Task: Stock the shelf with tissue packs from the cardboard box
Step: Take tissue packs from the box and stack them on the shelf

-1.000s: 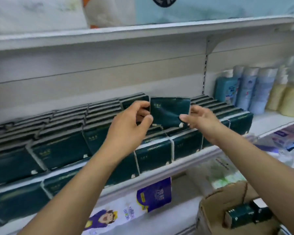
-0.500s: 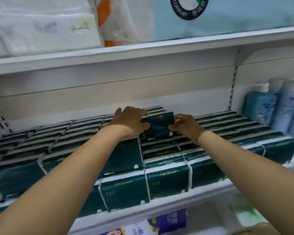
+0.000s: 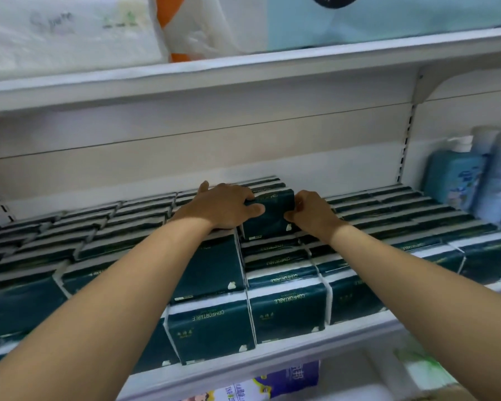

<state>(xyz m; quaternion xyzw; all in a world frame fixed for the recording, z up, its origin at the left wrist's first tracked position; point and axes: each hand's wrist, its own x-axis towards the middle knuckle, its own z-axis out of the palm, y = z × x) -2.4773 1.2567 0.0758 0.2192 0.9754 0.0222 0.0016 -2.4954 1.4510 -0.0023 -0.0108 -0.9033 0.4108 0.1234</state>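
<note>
Tissue pack [image 3: 268, 215] is pinched between left grip [image 3: 224, 206] and right grip [image 3: 313, 214] on the shelf [image 3: 272, 363].

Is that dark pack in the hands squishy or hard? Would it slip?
Probably squishy: the pack is soft-wrapped tissues. Likely light, since the left hand and right hand just pinch it by its ends. Maybe slippery: the wrap looks smooth.
</note>
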